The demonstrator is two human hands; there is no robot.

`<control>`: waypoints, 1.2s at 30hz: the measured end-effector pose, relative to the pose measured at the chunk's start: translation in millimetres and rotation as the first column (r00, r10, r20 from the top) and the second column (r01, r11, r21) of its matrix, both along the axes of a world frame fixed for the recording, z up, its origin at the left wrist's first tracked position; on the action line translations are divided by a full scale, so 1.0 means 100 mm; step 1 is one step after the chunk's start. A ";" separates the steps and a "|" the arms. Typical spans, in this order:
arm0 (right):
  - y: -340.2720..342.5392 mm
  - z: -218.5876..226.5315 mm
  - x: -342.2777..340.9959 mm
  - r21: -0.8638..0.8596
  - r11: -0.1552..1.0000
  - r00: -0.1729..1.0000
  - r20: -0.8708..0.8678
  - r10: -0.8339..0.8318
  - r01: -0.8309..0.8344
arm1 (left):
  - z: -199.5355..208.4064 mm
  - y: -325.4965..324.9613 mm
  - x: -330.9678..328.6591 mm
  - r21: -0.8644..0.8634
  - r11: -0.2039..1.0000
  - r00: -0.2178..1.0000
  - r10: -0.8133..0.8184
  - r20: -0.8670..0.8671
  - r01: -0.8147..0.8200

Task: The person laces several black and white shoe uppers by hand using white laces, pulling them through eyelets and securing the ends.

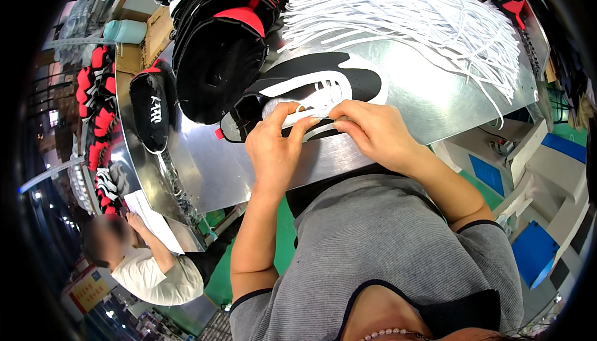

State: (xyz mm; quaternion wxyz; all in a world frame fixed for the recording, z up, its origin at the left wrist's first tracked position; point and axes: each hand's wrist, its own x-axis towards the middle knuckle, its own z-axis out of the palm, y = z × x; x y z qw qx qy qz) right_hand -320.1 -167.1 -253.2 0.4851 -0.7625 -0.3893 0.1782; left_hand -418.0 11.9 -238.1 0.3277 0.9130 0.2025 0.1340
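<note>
A black, white and grey shoe upper (293,75) lies on its side on the metal table (217,173) in front of me, its toe toward the right. White shoelace (323,97) runs across its throat. My left hand (277,136) is at the collar side, thumb and forefinger closed in a pinch on the lace. My right hand (373,131) pinches at the lace area from the other side, its fingertips close to the left ones. The fingers hide the exact spot where the lace passes through.
A large bundle of white shoelaces (410,24) covers the table's far right. Stacked black and red shoe uppers (217,61) stand at the far left, with one laced black upper (149,111) near the left edge. A person in a white shirt (158,276) works at the lower left.
</note>
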 end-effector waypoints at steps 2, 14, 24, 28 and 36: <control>0.00 0.01 0.00 0.001 1.000 1.000 -0.006 0.001 -0.001 | -0.02 0.00 0.00 -0.012 1.000 1.000 0.001 0.016 -0.001; 0.02 -0.02 -0.08 0.010 0.998 0.988 0.138 -0.063 0.062 | -0.02 -0.02 -0.01 -0.089 0.996 0.998 -0.002 0.058 0.007; 0.09 0.10 0.01 0.309 0.921 0.117 -0.950 0.288 0.237 | 0.05 -0.08 0.00 -0.103 0.993 0.998 -0.048 0.051 0.053; 0.16 0.08 0.06 0.381 0.904 -0.064 -0.915 0.399 0.194 | 0.09 -0.08 -0.02 -0.043 0.995 0.995 -0.092 0.023 0.093; 0.23 0.12 0.07 0.492 0.807 -0.187 -0.803 0.566 0.328 | 0.11 -0.09 -0.06 0.109 0.968 0.970 -0.234 0.069 0.226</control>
